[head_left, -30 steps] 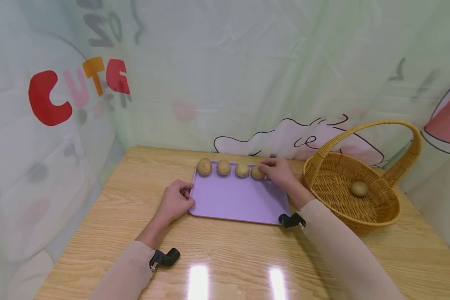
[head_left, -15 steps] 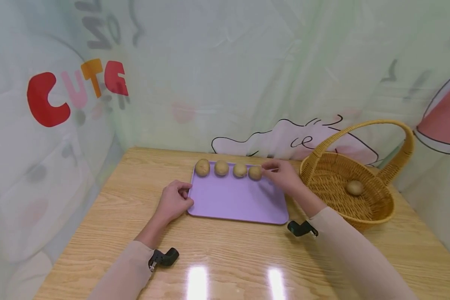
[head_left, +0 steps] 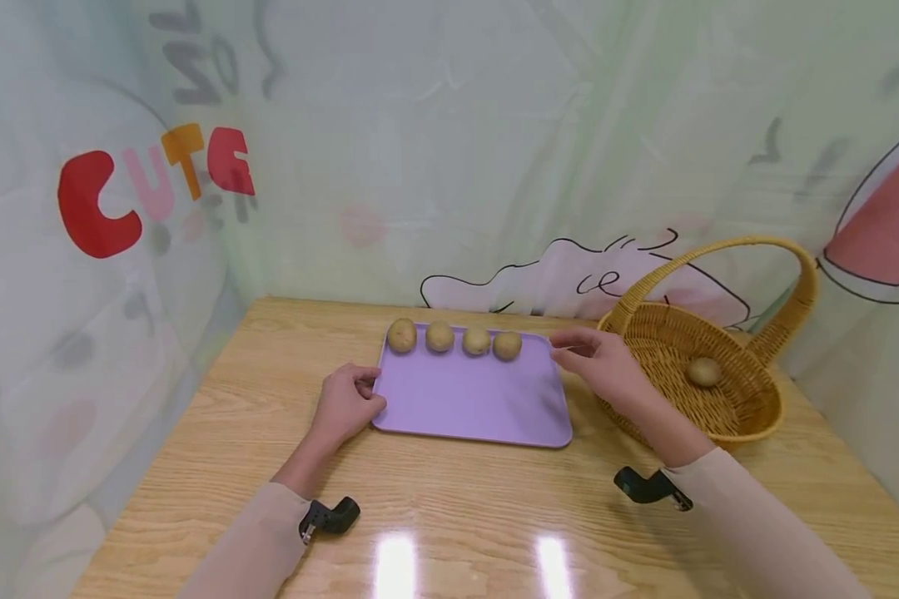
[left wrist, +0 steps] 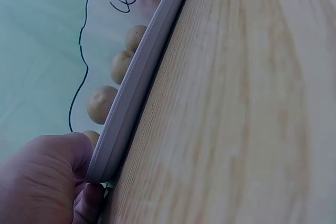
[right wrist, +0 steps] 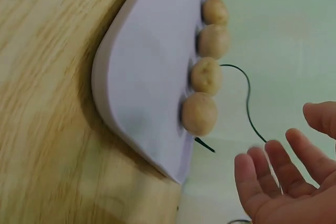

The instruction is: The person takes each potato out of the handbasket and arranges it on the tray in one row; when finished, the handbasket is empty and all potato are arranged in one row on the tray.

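Note:
A row of several potatoes [head_left: 439, 337] lies along the back edge of a shallow purple tray [head_left: 472, 399]. My left hand [head_left: 347, 401] holds the tray's left edge; in the left wrist view, the thumb and fingers [left wrist: 90, 196] close on the rim from either side. Just past the tray's back right corner, my right hand [head_left: 603, 366] is raised with nothing in it. Its fingers [right wrist: 278, 163] are loosely spread in the right wrist view, apart from the nearest potato [right wrist: 199, 114].
A wicker basket [head_left: 663, 316] with a tall handle stands right of the tray, close beside my right forearm. One potato [head_left: 703, 372] lies inside it. The wooden table [head_left: 449, 491] meets a printed curtain [head_left: 389, 166] at the back.
My right hand has let go of the rightmost potato and moved right, away from it toward the basket. The left hand stays at the tray's edge. The view has shifted slightly.

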A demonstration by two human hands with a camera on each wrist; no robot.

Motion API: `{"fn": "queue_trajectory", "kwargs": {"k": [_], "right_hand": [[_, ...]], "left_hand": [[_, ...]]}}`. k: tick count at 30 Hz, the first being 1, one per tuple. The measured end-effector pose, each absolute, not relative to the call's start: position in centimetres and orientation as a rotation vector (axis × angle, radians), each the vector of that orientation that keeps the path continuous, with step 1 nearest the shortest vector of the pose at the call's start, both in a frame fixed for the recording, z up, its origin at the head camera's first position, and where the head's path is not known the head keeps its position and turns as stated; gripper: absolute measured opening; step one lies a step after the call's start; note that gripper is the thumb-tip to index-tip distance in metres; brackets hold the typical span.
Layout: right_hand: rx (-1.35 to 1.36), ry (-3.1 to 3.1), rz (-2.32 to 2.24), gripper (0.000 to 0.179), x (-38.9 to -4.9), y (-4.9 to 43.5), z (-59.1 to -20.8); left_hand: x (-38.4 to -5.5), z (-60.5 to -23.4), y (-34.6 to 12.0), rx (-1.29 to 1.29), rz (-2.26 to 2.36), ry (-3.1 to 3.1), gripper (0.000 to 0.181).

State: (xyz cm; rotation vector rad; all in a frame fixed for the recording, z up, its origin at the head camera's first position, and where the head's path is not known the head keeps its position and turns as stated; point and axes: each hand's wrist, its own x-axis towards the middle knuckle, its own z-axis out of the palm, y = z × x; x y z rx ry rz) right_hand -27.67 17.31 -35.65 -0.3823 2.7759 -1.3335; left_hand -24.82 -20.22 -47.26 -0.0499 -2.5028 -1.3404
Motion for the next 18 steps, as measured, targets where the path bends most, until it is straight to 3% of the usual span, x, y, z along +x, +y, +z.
{"fn": "queue_trajectory", "kwargs": {"k": [10, 18], "right_hand": [[-0.419, 2.36, -1.778, 0.037, -25.2, 22.5, -34.2], [-0.198, 2.323, -1.956, 0.038, -25.5, 27.9, -33.8]], "left_hand": [[-24.6, -47.3, -20.3, -0.071, -1.347, -2.485, 0.041], [-24.5, -47.4, -20.3, -0.085, -1.331, -2.491, 0.041]]}}
